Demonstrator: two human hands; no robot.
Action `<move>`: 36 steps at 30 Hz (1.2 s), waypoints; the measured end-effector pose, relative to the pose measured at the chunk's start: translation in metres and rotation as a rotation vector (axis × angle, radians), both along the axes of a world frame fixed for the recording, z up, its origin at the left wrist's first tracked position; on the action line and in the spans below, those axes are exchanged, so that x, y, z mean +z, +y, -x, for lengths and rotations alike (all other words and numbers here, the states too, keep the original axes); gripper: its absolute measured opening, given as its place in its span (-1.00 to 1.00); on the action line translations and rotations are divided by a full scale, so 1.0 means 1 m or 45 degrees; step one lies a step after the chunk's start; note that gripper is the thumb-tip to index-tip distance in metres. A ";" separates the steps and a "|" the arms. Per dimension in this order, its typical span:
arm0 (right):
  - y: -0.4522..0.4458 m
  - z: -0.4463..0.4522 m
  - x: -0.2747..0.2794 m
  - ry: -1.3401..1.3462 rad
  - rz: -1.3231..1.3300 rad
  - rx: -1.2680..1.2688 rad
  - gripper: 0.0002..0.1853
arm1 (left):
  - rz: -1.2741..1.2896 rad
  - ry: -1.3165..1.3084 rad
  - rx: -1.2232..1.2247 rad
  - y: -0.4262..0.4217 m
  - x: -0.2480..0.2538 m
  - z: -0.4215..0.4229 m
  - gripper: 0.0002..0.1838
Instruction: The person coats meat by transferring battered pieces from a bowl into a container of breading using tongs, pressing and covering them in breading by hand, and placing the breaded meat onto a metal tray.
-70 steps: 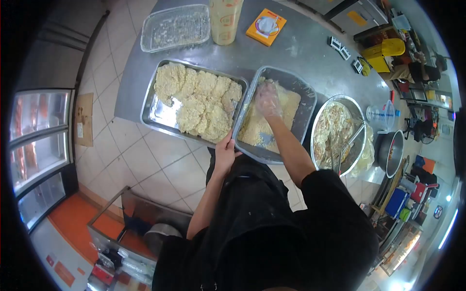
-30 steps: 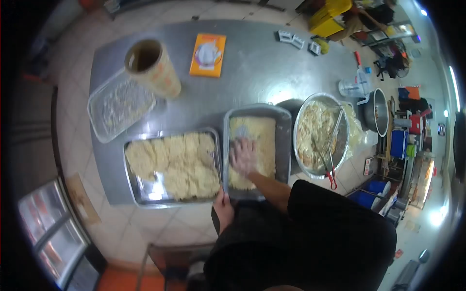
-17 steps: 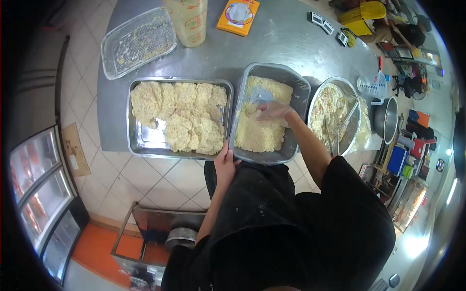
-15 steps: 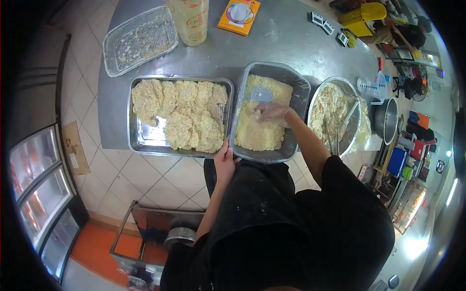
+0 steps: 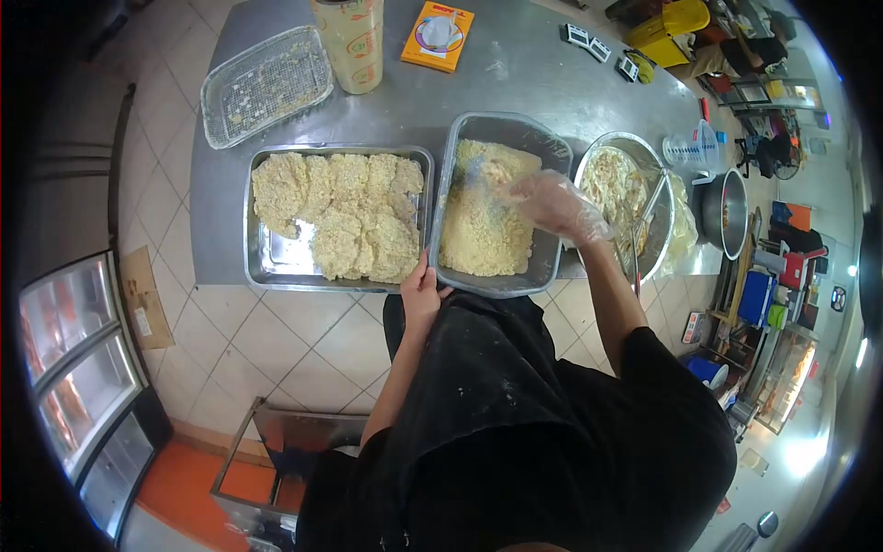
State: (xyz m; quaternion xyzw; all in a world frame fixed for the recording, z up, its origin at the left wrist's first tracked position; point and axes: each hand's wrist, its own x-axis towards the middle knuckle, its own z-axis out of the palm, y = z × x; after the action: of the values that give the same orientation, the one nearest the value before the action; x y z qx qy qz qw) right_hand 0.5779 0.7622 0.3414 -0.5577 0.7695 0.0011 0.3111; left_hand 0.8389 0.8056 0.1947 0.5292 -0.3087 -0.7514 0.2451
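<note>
My left hand [image 5: 421, 293] is bare and closed on the near left corner of a grey plastic tub [image 5: 552, 262]. Yellowish bread crumbs [image 5: 483, 244] fill much of the tub's bottom. Over the crumbs is my right hand [image 5: 556, 204] in a clear plastic glove, fingers pointing left; they are smeared, so their grip is unclear. A pale, blurred crumb-covered patch [image 5: 499, 168] shows by the fingertips. Left of the tub, a metal tray [image 5: 283, 250] holds several crumb-coated pieces [image 5: 354, 212]. To the right stands a steel bowl [image 5: 602, 140] of wet, battered pieces with tongs [image 5: 651, 204].
At the back left are a wire-mesh basket [image 5: 267, 87] with crumbs and a tall clear container [image 5: 354, 46]. An orange box [image 5: 439, 35] and small timers [image 5: 589, 41] lie farther back. A second steel bowl [image 5: 727, 216] and a measuring jug [image 5: 694, 147] stand far right.
My right hand has lifted out of the crumbs and moved slightly right. The crumbs' surface has shifted, covering part of the bare patch. My left hand keeps its hold on the tub.
</note>
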 end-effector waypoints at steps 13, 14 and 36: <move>0.066 -0.066 -0.165 -1.082 -0.220 -1.340 -0.54 | -0.038 0.025 0.008 -0.001 0.008 0.003 -0.58; 0.055 -0.077 -0.163 -1.499 -0.190 -1.569 -0.53 | -0.032 0.020 0.003 -0.001 0.008 0.004 -0.57; 0.018 0.001 -0.155 -0.589 -0.182 -0.232 -0.47 | -0.105 0.056 0.028 -0.004 0.008 0.001 -0.57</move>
State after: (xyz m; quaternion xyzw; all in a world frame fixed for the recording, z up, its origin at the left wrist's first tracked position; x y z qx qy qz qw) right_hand 0.5773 0.7801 0.1860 -0.4480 0.7229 -0.1002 0.5164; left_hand 0.8377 0.8018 0.2027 0.5255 -0.2662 -0.7721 0.2383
